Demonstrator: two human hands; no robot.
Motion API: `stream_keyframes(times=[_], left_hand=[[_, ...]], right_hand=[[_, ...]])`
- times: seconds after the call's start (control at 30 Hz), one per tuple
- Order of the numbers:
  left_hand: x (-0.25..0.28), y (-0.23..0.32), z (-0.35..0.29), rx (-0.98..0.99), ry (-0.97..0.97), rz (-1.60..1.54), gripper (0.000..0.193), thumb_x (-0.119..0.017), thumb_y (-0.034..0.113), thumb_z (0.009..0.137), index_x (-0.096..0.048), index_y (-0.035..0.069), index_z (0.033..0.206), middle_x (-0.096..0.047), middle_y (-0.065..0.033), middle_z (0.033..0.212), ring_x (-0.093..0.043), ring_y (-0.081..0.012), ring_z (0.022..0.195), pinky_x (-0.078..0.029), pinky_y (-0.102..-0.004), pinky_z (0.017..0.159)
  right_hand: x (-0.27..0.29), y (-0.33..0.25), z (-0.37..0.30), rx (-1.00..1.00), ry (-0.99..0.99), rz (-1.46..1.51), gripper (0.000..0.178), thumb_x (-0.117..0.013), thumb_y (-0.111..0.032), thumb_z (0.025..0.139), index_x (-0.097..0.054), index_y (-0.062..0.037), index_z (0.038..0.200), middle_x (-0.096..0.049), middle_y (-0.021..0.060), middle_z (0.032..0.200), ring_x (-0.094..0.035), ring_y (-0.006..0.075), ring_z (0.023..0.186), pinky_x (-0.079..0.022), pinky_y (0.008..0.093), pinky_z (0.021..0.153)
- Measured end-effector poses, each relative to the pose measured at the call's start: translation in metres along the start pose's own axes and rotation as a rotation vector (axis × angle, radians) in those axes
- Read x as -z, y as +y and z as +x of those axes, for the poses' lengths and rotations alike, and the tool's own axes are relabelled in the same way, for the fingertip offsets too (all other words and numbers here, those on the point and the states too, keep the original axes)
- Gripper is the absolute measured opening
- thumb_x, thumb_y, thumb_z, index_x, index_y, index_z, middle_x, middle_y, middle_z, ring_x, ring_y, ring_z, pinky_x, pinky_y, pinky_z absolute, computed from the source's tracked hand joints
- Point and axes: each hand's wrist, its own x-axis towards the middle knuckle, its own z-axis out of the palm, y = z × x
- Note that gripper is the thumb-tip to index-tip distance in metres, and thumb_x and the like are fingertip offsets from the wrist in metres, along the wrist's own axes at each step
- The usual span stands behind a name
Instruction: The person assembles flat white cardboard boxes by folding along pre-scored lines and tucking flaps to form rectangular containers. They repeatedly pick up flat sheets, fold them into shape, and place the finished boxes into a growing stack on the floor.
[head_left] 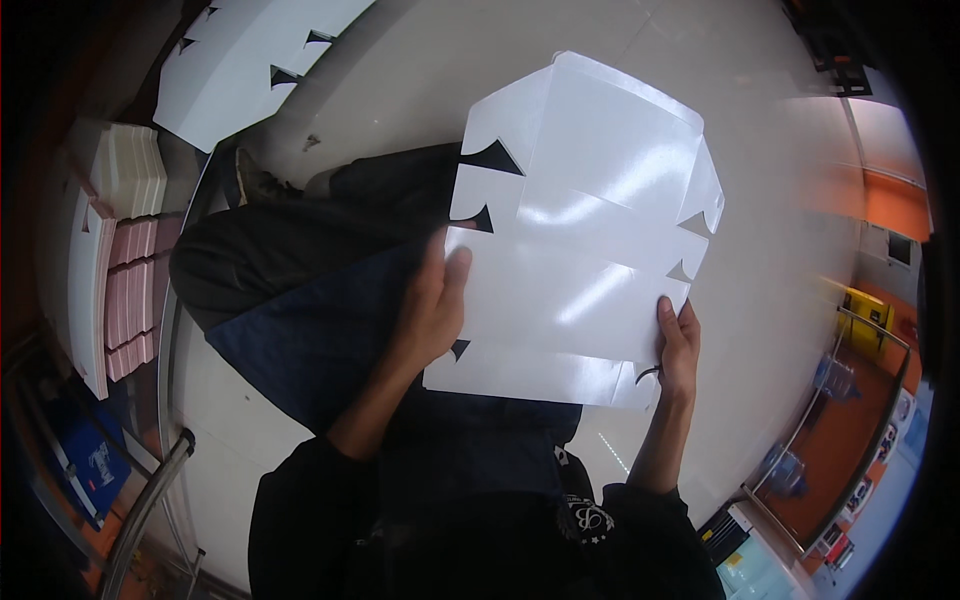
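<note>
A glossy white die-cut box blank [600, 230] is held up in front of me, creased across and notched along both sides. Gripping its left edge, my left hand [435, 300] has the thumb on the near face and the other fingers mostly behind the sheet. My right hand [679, 345] pinches the lower right edge, thumb in front, with some fingers hidden behind. The blank's lower end hangs just over my lap, where a dark blue cloth [320, 320] covers part of my legs.
Stacked folded cardboard blanks [130, 290], white and pinkish, stand at the left. Another white blank [235, 75] lies at the upper left. A metal chair frame [150, 500] is at lower left. To the right are an orange-brown rack [850, 440] with bottles and a yellow case [868, 318].
</note>
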Motion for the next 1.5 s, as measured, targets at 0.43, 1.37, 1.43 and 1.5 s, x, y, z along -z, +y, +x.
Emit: stream_keyframes(times=[0.43,1.37,1.43,1.5], left_hand=[[-0.007,-0.025,0.01,-0.151,-0.019,-0.312,0.035,-0.053,0.015,0.097,-0.046,0.004,0.13,-0.058,-0.0088,0.111,-0.055,-0.0129,0.1,-0.043,-0.0267,0.09],[-0.071,-0.029,-0.005,-0.116,0.158,-0.55,0.03,-0.064,0.004,0.09,-0.054,-0.006,0.116,-0.063,-0.0107,0.106,-0.061,-0.0137,0.094,-0.05,-0.0272,0.082],[-0.069,-0.03,-0.005,-0.098,0.145,-0.546,0.03,-0.064,0.004,0.09,-0.054,-0.007,0.116,-0.063,-0.0111,0.107,-0.061,-0.0139,0.094,-0.05,-0.0274,0.082],[-0.069,-0.031,-0.004,-0.07,0.134,-0.552,0.03,-0.063,0.003,0.09,-0.054,-0.007,0.117,-0.063,-0.0115,0.107,-0.061,-0.0145,0.094,-0.05,-0.0276,0.082]], right_hand=[[-0.007,0.0,-0.001,0.06,0.036,-0.013,0.049,-0.057,-0.03,0.096,-0.049,0.0043,0.131,-0.066,0.0144,0.112,-0.063,0.0193,0.101,-0.045,0.0311,0.094],[0.035,-0.069,0.096,0.025,-0.391,-0.236,0.037,-0.075,-0.015,0.076,-0.061,0.0031,0.106,-0.063,0.0069,0.089,-0.059,0.0154,0.079,-0.049,0.0322,0.071],[0.035,-0.069,0.095,0.012,-0.364,-0.244,0.036,-0.074,-0.015,0.076,-0.062,0.0036,0.104,-0.063,0.0066,0.087,-0.059,0.0151,0.077,-0.05,0.0318,0.069],[0.028,-0.073,0.089,0.022,-0.297,-0.29,0.033,-0.074,-0.015,0.077,-0.063,0.0041,0.101,-0.064,0.0066,0.085,-0.06,0.0148,0.075,-0.05,0.0314,0.068]])
